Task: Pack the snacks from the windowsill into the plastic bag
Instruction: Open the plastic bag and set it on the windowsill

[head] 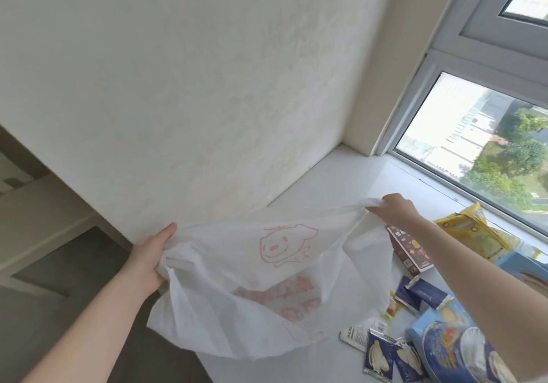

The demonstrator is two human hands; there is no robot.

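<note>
While both hands grip its handles, the white plastic bag hangs spread open at the windowsill's edge.

Curled round one bunched handle, the left hand holds it out toward the wall; the right hand pinches the other handle, lifted above the windowsill. Red cartoon print shows on the bag. Beside it on the sill lie the snacks: a brown box, a yellow pouch, dark blue packets and a light blue box, all outside the bag.
</note>
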